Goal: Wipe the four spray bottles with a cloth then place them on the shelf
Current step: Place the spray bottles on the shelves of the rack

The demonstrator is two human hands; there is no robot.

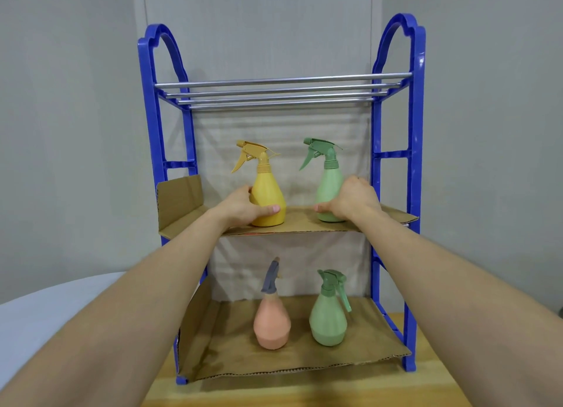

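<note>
On the shelf [412,163] middle tier: left hand [240,205] clasps yellow bottle [269,193], right hand [353,199] clasps green bottle [327,190].

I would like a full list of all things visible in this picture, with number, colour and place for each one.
Yellow spray bottle: one, yellow, middle tier, left, upright.
Light green spray bottle: one, green, middle tier, right, upright.
Pink spray bottle: one, pink with grey-blue trigger head, bottom tier, left.
Lower green spray bottle: one, green, bottom tier, right.
Shelf rack: one, blue frame, on the wooden table.
Metal rods: four, silver, top tier.
Cardboard liners: two, brown, on the middle and bottom tiers.
Wooden table: one, light wood, under the rack.
White surface: one, white, lower left.
Left hand: one, gripping the yellow bottle.
Right hand: one, gripping the upper green bottle.
</note>
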